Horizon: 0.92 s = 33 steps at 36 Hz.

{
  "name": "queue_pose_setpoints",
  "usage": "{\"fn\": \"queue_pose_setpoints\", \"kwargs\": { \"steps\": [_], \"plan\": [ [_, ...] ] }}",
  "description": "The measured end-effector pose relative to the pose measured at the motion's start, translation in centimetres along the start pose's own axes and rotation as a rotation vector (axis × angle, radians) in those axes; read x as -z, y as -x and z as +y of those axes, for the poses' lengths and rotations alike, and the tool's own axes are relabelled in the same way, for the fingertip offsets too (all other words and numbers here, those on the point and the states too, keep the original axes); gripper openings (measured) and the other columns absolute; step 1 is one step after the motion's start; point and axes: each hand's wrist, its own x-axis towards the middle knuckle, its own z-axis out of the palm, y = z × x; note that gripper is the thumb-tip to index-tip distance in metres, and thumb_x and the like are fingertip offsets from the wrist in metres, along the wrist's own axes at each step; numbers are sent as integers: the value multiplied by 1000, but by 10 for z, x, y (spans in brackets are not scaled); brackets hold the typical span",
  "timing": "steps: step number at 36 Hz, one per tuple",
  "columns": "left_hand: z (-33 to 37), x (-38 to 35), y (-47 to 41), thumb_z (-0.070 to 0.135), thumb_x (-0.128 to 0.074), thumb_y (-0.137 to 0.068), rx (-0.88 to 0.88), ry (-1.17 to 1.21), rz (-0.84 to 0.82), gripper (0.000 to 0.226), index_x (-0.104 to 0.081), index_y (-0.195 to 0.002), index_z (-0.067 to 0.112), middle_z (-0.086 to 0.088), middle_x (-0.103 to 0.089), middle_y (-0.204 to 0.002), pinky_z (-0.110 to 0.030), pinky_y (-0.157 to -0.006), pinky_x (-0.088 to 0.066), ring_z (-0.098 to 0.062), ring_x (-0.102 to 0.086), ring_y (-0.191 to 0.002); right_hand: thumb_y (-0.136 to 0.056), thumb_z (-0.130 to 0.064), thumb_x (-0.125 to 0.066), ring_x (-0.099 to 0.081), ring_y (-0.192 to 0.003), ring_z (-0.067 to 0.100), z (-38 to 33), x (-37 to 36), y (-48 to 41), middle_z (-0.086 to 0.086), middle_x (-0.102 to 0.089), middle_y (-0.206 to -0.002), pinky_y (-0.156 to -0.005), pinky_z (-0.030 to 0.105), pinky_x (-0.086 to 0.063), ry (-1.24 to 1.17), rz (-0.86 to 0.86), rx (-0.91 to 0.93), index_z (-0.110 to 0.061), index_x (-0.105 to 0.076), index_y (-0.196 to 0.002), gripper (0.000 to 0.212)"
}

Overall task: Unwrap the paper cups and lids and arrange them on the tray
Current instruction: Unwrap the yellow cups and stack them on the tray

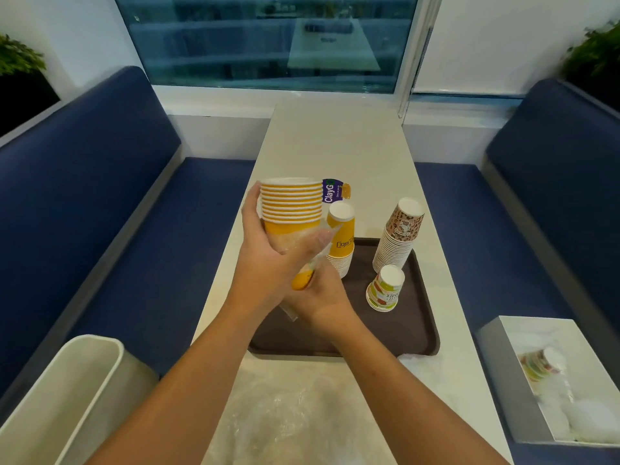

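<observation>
your left hand [268, 260] holds the yellow cup stack [291, 209] in the air over the near left part of the table [335, 139], just left of the tray [412, 333] and above its edge

fingers curled round the middle of the stack, thumb up its left side near the rims; a clamp that looks meant to anchor the cups while the sleeve is drawn off

your right hand [322, 300] sits below, back of hand to the camera, closed round the lower end of the clear wrapper [310, 250] and the stack's base; fingertips hidden, so how exactly they pinch cannot be told

upper rims are bare, the lower half is filmed in plastic; judged as mid-strip, sleeve coming off toward the base

long axis runs near upright, leaning a little: mouths up and away from you, base down toward your right hand

on the tray, three stacks stand mouth down, bases up: a yellow stack [342, 236] at the far left corner, a leopard-print stack [397, 239] far right, a short fruit-print stack [384, 290] nearer you; probably inverted to stand steady, so expect to flip yours to match

a purple packet [332, 190] lies behind the held stack

loose plastic [285, 404] lies on the table close to you; white bin [84, 380] on your left, a box [503, 364] with more wrapped cups on your right
</observation>
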Motion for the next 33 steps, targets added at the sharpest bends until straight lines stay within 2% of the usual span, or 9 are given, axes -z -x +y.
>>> {"fn": "queue_pose_setpoints", "kwargs": {
  "steps": [3,7,10,13,19,23,28,30,33],
  "plan": [
    [-3,5,0,50,-86,-77,-82,-35,17,93,-26,-148,52,44,-44,-129,-3,-82,-50,11,-53,-122,-88,-27,-81,-69,-111,11,0,11,3,-8,-72,-120,-94,31,-59,69,-194,-3,-36,-56,-133,52],
    [-12,18,-3,49,-85,-80,-59,-109,-60,86,-34,-150,48,30,-52,-135,-9,-83,-55,-3,-60,-121,-80,-44,-75,-59,-123,9,-3,41,2,-11,-56,-137,-103,37,-54,395,-381,-90,-41,-43,-140,68],
    [-16,26,-2,53,-83,-79,-55,-159,-93,82,-35,-145,51,33,-53,-130,-8,-78,-53,-2,-61,-117,-88,-41,-62,-56,-118,4,-19,57,2,-11,-55,-132,-99,33,-50,395,-125,-43,-35,-47,-132,47],
    [-20,28,1,56,-82,-76,-53,-209,-138,82,-33,-142,56,38,-50,-123,-3,-70,-50,8,-58,-112,-91,-48,-51,-52,-125,6,-33,63,-5,-13,-53,-134,-104,33,-48,264,111,81,-33,-53,-134,46],
    [-27,29,3,61,-81,-75,-43,-271,-214,87,-35,-147,51,25,-56,-129,-14,-79,-57,-11,-65,-110,-105,-35,-57,-61,-107,7,-46,61,-14,-10,-67,-110,-83,19,-51,381,-28,313,-19,-72,-112,24],
    [-29,36,3,55,-83,-78,-47,-336,-244,85,-34,-147,51,21,-55,-128,-23,-87,-58,-15,-64,-109,-104,-33,-58,-65,-98,8,-42,61,-15,-16,-67,-94,-81,22,-53,308,-65,241,-23,-71,-101,17],
    [-29,42,5,56,-84,-78,-75,-387,-266,84,-33,-144,54,29,-54,-121,-13,-76,-52,-8,-64,-105,-106,-26,-55,-62,-84,-3,-46,59,-14,-16,-68,-82,-73,14,-48,51,70,185,-22,-72,-92,22],
    [-31,45,6,58,-85,-76,-65,-391,-269,84,-32,-142,57,28,-54,-121,-13,-72,-53,-8,-64,-104,-108,-27,-51,-61,-84,-2,-46,60,-17,-12,-67,-85,-72,15,-48,121,93,194,-25,-69,-94,22],
    [-34,49,6,60,-85,-74,-53,-388,-274,87,-31,-142,58,27,-55,-123,-19,-77,-58,-10,-65,-106,-110,-26,-47,-61,-104,1,-45,59,-17,-16,-62,-113,-81,21,-53,327,86,277,-36,-57,-122,18]
  ]
}}
